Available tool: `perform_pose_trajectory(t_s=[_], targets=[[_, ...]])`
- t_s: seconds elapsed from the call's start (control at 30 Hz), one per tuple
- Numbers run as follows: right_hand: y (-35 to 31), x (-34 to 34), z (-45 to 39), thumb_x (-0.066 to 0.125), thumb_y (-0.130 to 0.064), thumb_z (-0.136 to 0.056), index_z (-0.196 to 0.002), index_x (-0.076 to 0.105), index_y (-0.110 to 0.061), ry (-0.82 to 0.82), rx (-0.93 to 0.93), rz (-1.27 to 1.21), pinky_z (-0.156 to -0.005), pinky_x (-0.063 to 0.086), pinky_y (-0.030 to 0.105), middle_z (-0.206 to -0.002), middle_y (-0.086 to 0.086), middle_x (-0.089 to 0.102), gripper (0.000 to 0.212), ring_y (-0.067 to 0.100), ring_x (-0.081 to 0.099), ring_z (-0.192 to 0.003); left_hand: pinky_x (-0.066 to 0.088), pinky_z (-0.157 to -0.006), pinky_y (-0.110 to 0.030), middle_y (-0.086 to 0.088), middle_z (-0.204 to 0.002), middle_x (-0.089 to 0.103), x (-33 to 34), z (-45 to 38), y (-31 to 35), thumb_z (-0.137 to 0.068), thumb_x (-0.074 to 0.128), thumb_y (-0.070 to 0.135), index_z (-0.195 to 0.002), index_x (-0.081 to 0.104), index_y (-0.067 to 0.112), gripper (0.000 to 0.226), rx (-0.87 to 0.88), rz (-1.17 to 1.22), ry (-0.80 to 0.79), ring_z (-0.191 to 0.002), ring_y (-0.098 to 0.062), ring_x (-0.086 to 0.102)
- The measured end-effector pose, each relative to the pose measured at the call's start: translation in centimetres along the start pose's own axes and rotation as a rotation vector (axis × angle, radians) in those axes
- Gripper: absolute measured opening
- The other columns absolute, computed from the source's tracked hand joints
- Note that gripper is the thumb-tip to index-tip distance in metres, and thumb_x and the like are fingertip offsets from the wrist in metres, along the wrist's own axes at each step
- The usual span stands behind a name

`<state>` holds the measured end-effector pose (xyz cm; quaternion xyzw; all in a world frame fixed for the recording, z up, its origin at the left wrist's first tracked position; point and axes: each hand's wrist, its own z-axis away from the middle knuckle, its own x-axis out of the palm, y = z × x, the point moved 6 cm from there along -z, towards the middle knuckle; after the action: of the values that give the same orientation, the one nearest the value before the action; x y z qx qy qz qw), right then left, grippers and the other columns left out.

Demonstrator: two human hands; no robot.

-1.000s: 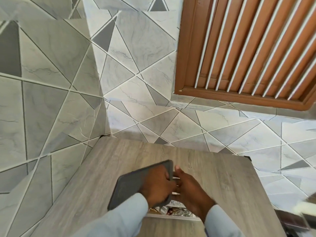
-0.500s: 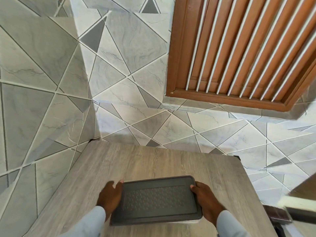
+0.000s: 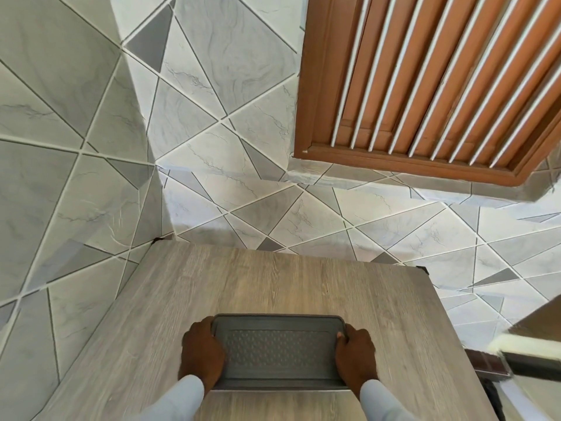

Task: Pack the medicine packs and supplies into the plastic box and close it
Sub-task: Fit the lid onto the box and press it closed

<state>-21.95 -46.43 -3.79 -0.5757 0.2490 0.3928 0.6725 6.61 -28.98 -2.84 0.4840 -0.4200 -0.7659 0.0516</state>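
Plastic box with its dark grey, textured rectangular lid (image 3: 277,350) sits at the near edge of the grey wood-grain table (image 3: 273,284), centred between our two hands. We note the lid lies flat over the box; the box walls and the packed medicines are hidden beneath it.

Our left hand (image 3: 202,350) is clasped over the lid's left end, fingers curled down the side. Our right hand (image 3: 356,349) is clasped over the right end, thumb on the far right corner. Both are closed on the lid and appear to press downward.

Risks, in our judgement: uneven pressure could seat one end while the other stays proud, leaving the box only half shut. Contents standing too high could stop the lid seating. The box is also close to the near table edge, so a hard push toward us could slide it off.

Compared with half a second ago, the hands have shifted from the lid's edges to wrap more fully over both ends, and the lid looks squarer to the table. A second ago the lid was tilted up and the contents were visible.
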Motion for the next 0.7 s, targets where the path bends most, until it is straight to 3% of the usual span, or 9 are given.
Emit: perform_pose_trajectory(t_s=[0.17,0.23,0.3,0.4,0.47,0.57,0.7], targets=[[-0.1,0.8,0.2,0.031,-0.029,-0.1,-0.141,0.036,-0.018,-0.016,-0.074,0.121,-0.106,0.04,0.047,-0.138,0.009,0.047,0.042,0.03,0.045,-0.125,0.039,-0.106,-0.044,-0.009,-0.134,0.048,0.7,-0.1,0.1,-0.094,0.037,0.011,-0.138,0.037,0.016,0.044,0.121,-0.172,-0.038,-0.122,-0.027,0.044],[-1.0,0.8,0.2,0.032,-0.026,-0.098,-0.146,0.03,-0.02,0.073,-0.227,0.268,-0.11,0.031,0.047,-0.149,0.007,0.038,0.048,0.03,0.034,-0.137,0.036,-0.109,-0.046,-0.01,-0.141,0.044,1.0,-0.1,-0.1,-0.092,0.038,0.017,-0.14,0.035,0.013,0.048,0.195,-0.304,-0.001,-0.127,-0.029,0.043],[-2.5,1.2,0.5,0.022,-0.04,-0.098,-0.145,0.035,-0.02,0.114,-0.414,0.389,-0.113,0.023,0.043,-0.152,0.005,0.037,0.053,0.027,0.028,-0.143,0.034,-0.11,-0.046,-0.013,-0.142,0.047,1.6,-0.3,0.4,-0.091,0.036,0.029,-0.137,0.043,0.007,0.052,0.352,-0.464,0.029,-0.131,-0.03,0.044],[-3.8,2.4,0.8,-0.002,-0.064,-0.088,-0.147,0.031,-0.015,0.031,-0.531,0.447,-0.119,0.007,0.036,-0.155,0.005,0.032,0.083,0.022,0.02,-0.146,0.007,-0.115,-0.036,-0.011,-0.144,0.048,3.5,-0.1,2.2,-0.089,0.033,0.046,-0.137,0.044,0.008,0.062,0.534,-0.624,-0.078,-0.134,-0.025,0.042],[-4.1,2.8,1.2,0.003,-0.072,-0.085,-0.149,0.025,-0.01,0.011,-0.522,0.469,-0.119,0.002,0.037,-0.157,0.01,0.026,0.092,0.025,0.015,-0.147,-0.002,-0.113,-0.036,-0.009,-0.146,0.045,5.0,0.2,3.3,-0.087,0.035,0.052,-0.139,0.041,0.009,0.067,0.579,-0.683,-0.146,-0.137,-0.023,0.039],[-4.4,3.4,2.0,0.017,-0.073,-0.087,-0.147,0.03,-0.008,-0.002,-0.52,0.531,-0.115,0.005,0.045,-0.154,0.017,0.031,0.09,0.032,0.021,-0.145,0.004,-0.111,-0.047,-0.009,-0.149,0.04,7.3,1.1,4.5,-0.087,0.035,0.058,-0.142,0.034,0.01,0.073,0.61,-0.71,-0.191,-0.139,-0.025,0.033],[-4.5,3.9,2.3,0.019,-0.069,-0.089,-0.147,0.032,-0.018,-0.018,-0.613,0.566,-0.114,0.009,0.051,-0.155,0.01,0.032,0.078,0.028,0.022,-0.145,0.008,-0.109,-0.054,-0.006,-0.155,0.028,8.1,1.2,4.6,-0.087,0.029,0.061,-0.147,0.021,0.016,0.075,0.637,-0.708,-0.167,-0.145,-0.026,0.018]])
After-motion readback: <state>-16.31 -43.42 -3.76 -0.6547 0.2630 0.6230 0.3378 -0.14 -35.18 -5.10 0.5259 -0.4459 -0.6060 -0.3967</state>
